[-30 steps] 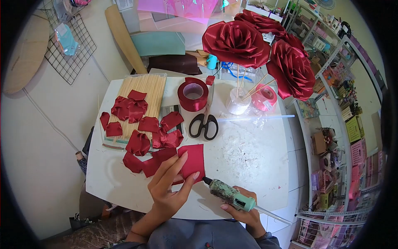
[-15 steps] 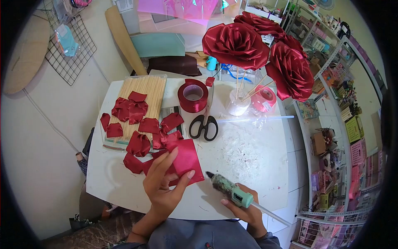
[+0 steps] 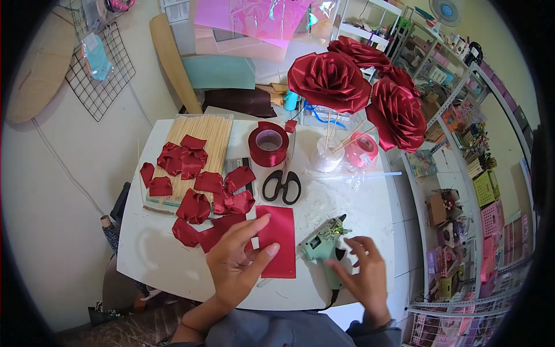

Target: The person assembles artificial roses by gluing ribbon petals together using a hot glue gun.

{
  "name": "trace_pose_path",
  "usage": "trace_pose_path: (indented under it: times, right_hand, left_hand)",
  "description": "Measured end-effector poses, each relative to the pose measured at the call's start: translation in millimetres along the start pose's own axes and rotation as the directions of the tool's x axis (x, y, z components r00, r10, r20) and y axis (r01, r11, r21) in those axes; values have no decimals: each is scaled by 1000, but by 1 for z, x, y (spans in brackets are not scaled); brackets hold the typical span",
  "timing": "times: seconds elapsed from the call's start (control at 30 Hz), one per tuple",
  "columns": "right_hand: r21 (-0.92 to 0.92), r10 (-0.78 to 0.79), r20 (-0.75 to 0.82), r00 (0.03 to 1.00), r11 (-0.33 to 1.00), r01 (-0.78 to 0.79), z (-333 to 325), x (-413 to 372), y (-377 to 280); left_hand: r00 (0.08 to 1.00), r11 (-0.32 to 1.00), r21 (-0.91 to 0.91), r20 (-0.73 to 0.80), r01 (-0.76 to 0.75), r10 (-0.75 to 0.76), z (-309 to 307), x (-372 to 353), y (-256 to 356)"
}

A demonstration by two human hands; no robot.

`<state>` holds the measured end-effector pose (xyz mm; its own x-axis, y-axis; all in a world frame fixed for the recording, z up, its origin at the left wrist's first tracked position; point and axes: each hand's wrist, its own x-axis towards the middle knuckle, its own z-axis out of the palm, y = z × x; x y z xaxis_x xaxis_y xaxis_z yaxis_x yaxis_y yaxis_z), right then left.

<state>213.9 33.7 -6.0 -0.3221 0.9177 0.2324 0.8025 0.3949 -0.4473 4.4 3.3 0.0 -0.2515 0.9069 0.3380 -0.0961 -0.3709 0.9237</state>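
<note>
A flat rectangle of red satin ribbon [image 3: 280, 246] lies in front of me. My left hand [image 3: 240, 263] is at its left edge, thumb and index finger apart over it, with no grip on it visible. The green hot glue gun [image 3: 321, 247] rests on the table, nozzle pointing away and cord toward me. Beside its handle, my right hand [image 3: 365, 276] is off the gun with fingers spread and nothing in them. Shaped red ribbon petals [image 3: 193, 207] lie to the left, some on a pack of wooden sticks [image 3: 202, 136].
Black-handled scissors [image 3: 281, 187] and a red ribbon roll [image 3: 269, 144] lie beyond the ribbon piece. Large red ribbon roses [image 3: 329, 82] stand on sticks in a white holder [image 3: 326, 157], beside a pink roll [image 3: 362, 150]. Loaded shelves [image 3: 462, 231] line the right side.
The glue gun went from my right hand onto the table, and that hand opened. The ribbon piece, held folded in my left hand before, now lies flat; my left fingers have spread.
</note>
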Motion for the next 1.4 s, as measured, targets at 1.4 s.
trace_pose_path:
  times: [1.4]
  right_hand:
    - [-80,-799,-309,516,563,823,7,53,-18]
  left_hand:
    - [973,978,-126,184,166,-141,20,-12,-13]
